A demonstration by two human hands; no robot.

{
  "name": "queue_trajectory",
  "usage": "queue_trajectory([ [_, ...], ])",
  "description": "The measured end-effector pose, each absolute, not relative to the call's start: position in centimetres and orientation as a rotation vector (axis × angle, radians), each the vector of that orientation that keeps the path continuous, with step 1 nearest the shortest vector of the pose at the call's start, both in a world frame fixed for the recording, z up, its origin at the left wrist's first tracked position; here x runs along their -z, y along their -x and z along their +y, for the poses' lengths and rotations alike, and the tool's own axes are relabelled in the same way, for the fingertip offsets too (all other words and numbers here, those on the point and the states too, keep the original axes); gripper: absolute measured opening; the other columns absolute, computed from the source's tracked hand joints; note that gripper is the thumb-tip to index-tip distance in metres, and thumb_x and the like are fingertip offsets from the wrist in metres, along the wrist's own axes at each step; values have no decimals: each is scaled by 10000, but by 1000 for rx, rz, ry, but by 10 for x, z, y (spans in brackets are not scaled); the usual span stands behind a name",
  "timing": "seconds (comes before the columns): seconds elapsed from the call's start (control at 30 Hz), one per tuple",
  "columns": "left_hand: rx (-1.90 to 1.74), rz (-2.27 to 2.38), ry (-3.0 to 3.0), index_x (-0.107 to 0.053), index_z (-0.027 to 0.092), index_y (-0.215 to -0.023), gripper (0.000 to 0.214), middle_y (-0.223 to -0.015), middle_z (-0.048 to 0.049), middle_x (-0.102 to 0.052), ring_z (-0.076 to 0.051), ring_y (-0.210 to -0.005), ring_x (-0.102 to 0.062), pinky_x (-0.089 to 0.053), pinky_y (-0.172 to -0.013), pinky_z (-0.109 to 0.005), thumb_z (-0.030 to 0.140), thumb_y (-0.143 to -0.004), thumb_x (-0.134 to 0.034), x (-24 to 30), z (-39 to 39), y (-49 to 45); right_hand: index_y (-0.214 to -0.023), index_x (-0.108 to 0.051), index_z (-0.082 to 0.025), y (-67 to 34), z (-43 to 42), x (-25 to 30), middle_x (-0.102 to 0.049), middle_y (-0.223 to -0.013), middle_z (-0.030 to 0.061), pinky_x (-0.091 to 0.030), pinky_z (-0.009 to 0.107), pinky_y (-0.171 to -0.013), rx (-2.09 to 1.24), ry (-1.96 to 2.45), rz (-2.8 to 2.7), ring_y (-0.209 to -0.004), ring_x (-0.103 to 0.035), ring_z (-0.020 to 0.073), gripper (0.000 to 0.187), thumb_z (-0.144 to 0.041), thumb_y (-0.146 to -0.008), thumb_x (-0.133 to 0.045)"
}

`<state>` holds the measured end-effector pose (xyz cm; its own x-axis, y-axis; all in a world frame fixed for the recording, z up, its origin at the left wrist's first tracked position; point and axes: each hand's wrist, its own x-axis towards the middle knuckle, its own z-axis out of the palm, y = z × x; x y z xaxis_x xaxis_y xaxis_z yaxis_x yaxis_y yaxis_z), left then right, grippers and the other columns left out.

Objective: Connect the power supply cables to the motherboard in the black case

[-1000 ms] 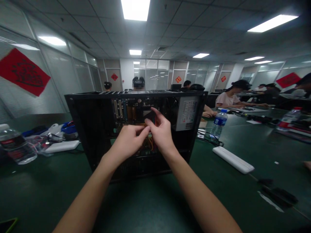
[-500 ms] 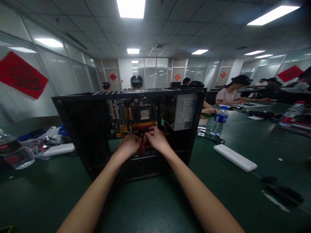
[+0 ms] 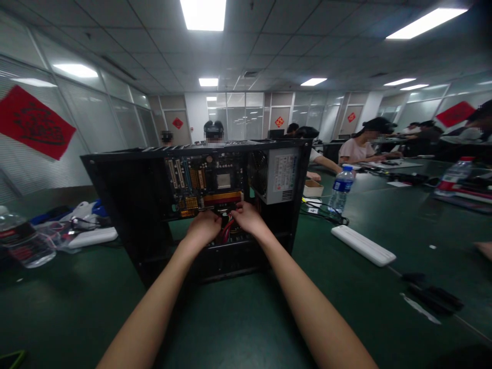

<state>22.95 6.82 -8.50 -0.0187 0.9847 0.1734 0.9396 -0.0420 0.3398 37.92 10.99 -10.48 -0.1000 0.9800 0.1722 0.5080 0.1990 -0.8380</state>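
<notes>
Inside the open computer case, my left hand and right hand pinch the red cables; I'd tug gently, straight.

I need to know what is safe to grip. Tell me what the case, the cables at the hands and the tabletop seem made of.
Case: looks like black-painted sheet metal, with thin flat panels and a dull sheen.
Cables: probably plastic-sheathed, red and thin; too small to be sure.
Tabletop: dark green, smooth, faintly reflective, perhaps laminate or a mat.

Both hands' fingers hide what they grip among cables.
</notes>
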Motion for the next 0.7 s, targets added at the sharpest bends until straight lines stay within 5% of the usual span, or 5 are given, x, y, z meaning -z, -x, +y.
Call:
queue_trajectory([
  [0.3, -568, 2043, -2048, -730, 179, -741, 365, -729, -91, -714, -194, -674, -622, -382, -629, -290, 356, -900, -453, 89, 74, -226, -1212, -612, -69, -379, 118, 114, -724, -1016, 121, -474, 239, -738, -799, 1337, -1724, -859, -688, 178, 353, -225, -896, -624],
  [0.7, -574, 2046, -2128, -724, 183, -728, 370, -747, -85, -717, -183, -695, -616, -367, -625, -282, 362, -890, -444, 94, 80, -225, -1219, -624, -61, -379, 115, 111, -711, -1065, 145, -478, 249, -769, -742, 1340, -1750, -939, -682, 205, 379, -226, -879, -649],
])
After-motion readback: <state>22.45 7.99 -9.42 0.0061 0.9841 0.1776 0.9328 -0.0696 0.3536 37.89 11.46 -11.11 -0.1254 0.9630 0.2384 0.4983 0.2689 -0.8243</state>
